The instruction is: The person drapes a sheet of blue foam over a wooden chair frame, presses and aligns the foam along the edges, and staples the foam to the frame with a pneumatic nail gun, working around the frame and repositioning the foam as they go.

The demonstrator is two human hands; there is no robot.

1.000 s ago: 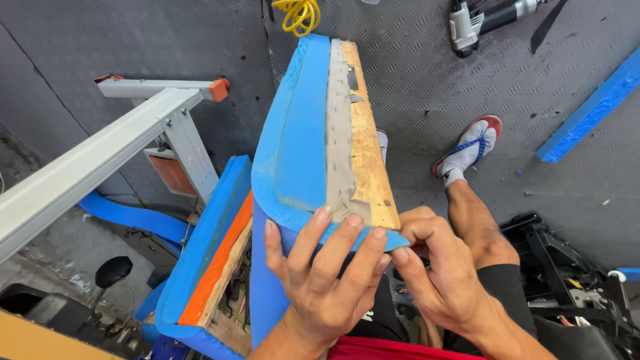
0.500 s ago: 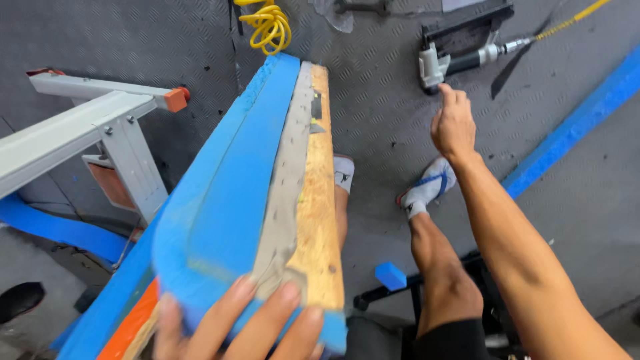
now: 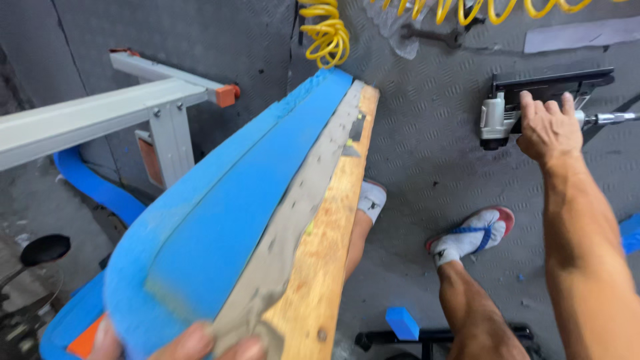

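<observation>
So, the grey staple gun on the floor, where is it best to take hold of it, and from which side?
Probably by the handle behind its grey head, coming from above. The staple gun lies flat on the ribbed floor mat, so only its upper side is free. The right hand already rests over that part. The air hose fitting leaves to the right, so keep clear of it.

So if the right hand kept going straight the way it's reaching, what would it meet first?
The right hand is already on or just above the pneumatic staple gun lying on the grey floor mat; contact is hard to judge. Nothing lies between them.
</observation>
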